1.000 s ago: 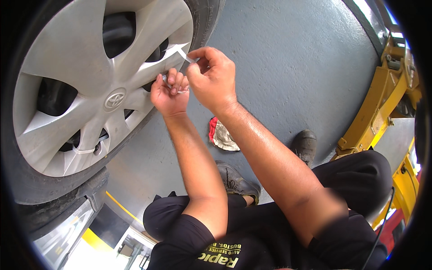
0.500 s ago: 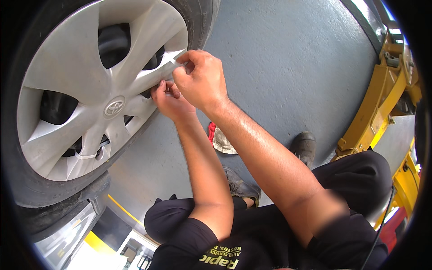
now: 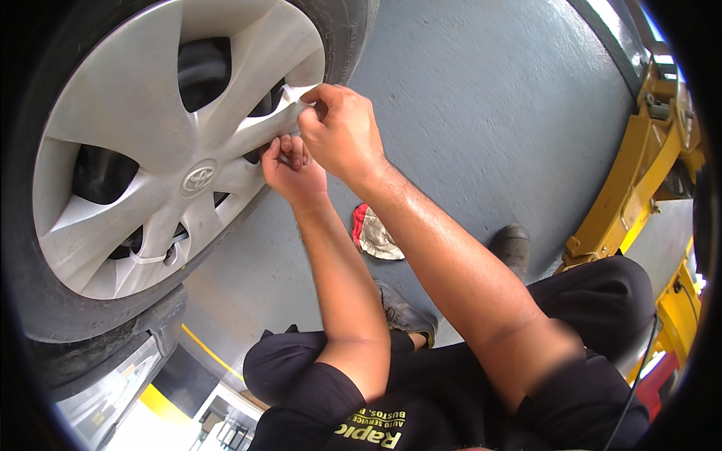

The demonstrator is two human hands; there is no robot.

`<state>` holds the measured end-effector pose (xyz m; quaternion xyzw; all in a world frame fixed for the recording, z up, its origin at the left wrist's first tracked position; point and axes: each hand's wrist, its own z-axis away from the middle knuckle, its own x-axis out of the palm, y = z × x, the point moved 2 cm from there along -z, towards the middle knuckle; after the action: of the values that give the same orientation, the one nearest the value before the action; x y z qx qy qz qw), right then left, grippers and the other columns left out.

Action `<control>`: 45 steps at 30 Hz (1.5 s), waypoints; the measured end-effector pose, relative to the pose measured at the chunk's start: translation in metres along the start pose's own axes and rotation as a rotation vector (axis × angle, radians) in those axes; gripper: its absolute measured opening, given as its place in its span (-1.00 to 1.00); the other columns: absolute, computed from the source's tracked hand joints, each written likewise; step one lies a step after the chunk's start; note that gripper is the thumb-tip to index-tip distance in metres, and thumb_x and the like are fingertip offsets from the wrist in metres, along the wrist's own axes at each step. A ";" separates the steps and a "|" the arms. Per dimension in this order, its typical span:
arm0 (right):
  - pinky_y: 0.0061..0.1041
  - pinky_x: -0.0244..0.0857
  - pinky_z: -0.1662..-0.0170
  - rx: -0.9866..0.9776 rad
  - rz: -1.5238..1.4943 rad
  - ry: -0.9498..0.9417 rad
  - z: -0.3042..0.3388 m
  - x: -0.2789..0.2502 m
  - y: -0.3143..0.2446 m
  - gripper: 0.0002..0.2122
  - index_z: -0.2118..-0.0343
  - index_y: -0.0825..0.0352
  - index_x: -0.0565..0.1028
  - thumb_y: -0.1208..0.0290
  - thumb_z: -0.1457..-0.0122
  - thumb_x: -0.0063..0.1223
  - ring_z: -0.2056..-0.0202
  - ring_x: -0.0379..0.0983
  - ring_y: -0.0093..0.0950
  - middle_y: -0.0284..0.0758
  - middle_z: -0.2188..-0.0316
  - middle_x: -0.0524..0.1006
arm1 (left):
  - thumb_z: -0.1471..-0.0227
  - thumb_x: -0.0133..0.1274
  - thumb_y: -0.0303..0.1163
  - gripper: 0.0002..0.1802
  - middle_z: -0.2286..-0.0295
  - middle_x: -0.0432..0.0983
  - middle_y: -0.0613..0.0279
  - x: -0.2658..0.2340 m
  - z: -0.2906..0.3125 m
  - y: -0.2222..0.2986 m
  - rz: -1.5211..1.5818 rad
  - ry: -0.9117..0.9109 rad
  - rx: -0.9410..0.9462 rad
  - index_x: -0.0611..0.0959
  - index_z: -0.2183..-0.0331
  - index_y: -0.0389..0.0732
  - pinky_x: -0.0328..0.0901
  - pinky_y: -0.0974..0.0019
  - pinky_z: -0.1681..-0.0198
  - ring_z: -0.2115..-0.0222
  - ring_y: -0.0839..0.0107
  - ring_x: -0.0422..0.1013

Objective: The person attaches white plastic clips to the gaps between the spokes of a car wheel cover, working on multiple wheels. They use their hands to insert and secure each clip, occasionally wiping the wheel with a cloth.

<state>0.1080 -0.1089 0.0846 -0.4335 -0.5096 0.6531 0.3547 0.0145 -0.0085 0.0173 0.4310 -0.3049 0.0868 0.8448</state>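
A silver hubcap (image 3: 113, 105) covers the wheel at the left, its round centre emblem facing me. At its right edge, my right hand (image 3: 344, 131) is closed in a pinch beside a spoke. A thin white strip (image 3: 289, 95), which looks like a cable tie, shows at those fingertips. Just below and left of it, my left hand (image 3: 295, 171) is closed too, fingertips against the hubcap's rim by an opening. What lies between its fingers is hidden. A similar white cable tie (image 3: 148, 259) loops around a lower spoke of the hubcap.
The black tire (image 3: 350, 34) surrounds the hubcap. A red and off-white cloth (image 3: 378, 234) lies on the grey floor (image 3: 466, 98) beneath my forearms. My shoe (image 3: 406, 312) and boot (image 3: 511, 246) are planted nearby. Yellow metal lift parts (image 3: 613, 192) stand at the right.
The wheel and hubcap sit slightly farther right in the view. Both hands stay closed at the same part of the hubcap edge, with only slight shifts of the fingers.
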 end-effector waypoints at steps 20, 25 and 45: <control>-0.09 0.47 0.05 -0.306 0.490 -0.271 0.003 0.013 -0.024 -0.59 -0.16 0.36 0.45 0.51 -0.22 -0.06 0.17 0.58 0.00 0.10 0.29 0.61 | -0.08 0.05 -0.43 -0.73 0.66 0.39 0.27 -0.015 -0.021 0.015 -0.258 -0.386 -0.010 0.44 0.14 -0.20 0.06 0.41 0.60 0.74 0.53 0.16; -0.12 0.52 0.13 -0.383 0.622 -0.281 -0.008 0.015 -0.027 -0.59 -0.16 0.28 0.46 0.44 -0.24 -0.07 0.24 0.63 -0.05 0.09 0.34 0.62 | -0.06 0.04 -0.41 -0.62 0.43 0.65 -0.01 -0.019 -0.023 0.014 -0.202 -0.419 -0.030 0.45 0.05 -0.28 0.30 0.27 0.43 0.55 0.27 0.48; -0.52 0.47 0.34 -0.176 0.683 -0.484 -0.011 0.002 -0.041 -0.57 -0.26 0.37 0.38 0.45 -0.36 -0.27 0.42 0.58 -0.54 -0.26 0.39 0.56 | -0.17 0.02 -0.38 -0.79 0.38 0.68 -0.14 -0.023 -0.017 0.021 -0.417 -0.359 0.023 0.52 0.22 -0.33 0.37 0.37 0.38 0.51 0.35 0.50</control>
<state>0.1183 -0.0937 0.1229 -0.4401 -0.4590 0.7701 -0.0501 -0.0047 0.0206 0.0107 0.5024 -0.3534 -0.1635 0.7720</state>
